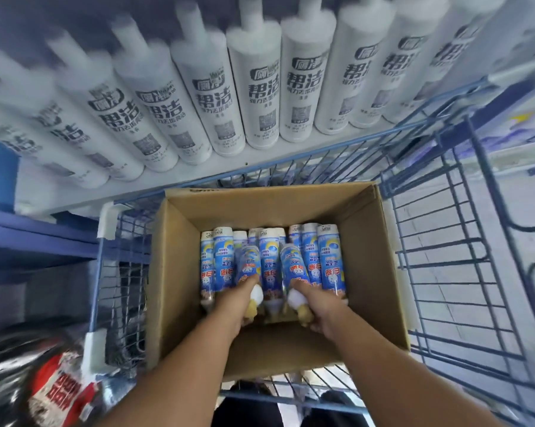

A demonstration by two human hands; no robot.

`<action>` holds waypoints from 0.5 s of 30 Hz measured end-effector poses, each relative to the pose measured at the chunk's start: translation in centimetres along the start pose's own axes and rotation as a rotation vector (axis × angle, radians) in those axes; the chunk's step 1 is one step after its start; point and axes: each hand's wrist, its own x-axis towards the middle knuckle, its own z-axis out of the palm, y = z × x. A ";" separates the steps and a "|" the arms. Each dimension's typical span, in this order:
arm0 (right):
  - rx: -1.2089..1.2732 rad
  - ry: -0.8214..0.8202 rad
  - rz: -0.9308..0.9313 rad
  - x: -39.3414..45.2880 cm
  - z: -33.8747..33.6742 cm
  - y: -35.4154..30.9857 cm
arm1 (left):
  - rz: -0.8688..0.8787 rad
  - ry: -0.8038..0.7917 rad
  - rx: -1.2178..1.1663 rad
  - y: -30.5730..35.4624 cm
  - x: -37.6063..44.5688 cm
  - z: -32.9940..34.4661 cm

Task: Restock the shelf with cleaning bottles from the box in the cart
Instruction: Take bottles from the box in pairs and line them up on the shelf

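Note:
An open cardboard box [180, 272] sits in a blue wire cart [445, 272]. Several blue-labelled cleaning bottles [328, 260] lie in it, their necks toward me. My left hand [232, 306] grips one bottle [247, 266] near its neck, raised a little above the rest. My right hand [318, 309] grips a second bottle [294, 266] the same way. Both bottles' white and yellow caps show beside my fingers. Above the cart, a white shelf [198, 180] carries a row of tall white bottles [260, 87] with black lettering.
Blue shelf boards [29, 232] stick out at the left, below the white shelf. A red and white package [59, 392] and dark wrapped goods lie at the lower left, outside the cart. The grey floor [506, 195] shows through the cart's wires on the right.

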 end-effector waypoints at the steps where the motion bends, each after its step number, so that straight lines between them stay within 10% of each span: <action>1: -0.005 0.003 -0.013 -0.6 -0.2 0.3 | 0.009 0.002 -0.007 -0.4 -0.6 -0.1; 15: 0.034 -0.129 -0.295 -13.3 -3.1 0.5 | 0.327 0.156 -0.038 -2.1 -14.0 -0.5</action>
